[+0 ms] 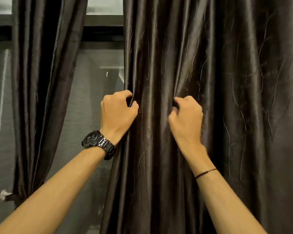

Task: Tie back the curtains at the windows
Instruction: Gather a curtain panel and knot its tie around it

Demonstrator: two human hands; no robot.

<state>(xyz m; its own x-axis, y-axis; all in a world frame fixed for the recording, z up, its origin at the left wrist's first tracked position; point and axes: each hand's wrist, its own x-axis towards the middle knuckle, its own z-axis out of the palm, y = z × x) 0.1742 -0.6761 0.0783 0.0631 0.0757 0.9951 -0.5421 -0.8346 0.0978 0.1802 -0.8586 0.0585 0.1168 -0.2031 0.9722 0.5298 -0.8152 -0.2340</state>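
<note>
2 curled hands gripped the loose curtain (227,81), the left hand (118,112) pinching its vertical free edge beside the window (98,78) and the right hand (187,115) bunching a fold just rightward, so its long pleats probably needed gathering to the right.

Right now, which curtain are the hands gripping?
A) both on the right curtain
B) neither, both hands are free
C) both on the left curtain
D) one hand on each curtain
A: the left hand grips the right curtain at its edge by the window gap, and the right hand clutches a fold of it further in; the left curtain hangs untouched.
</note>
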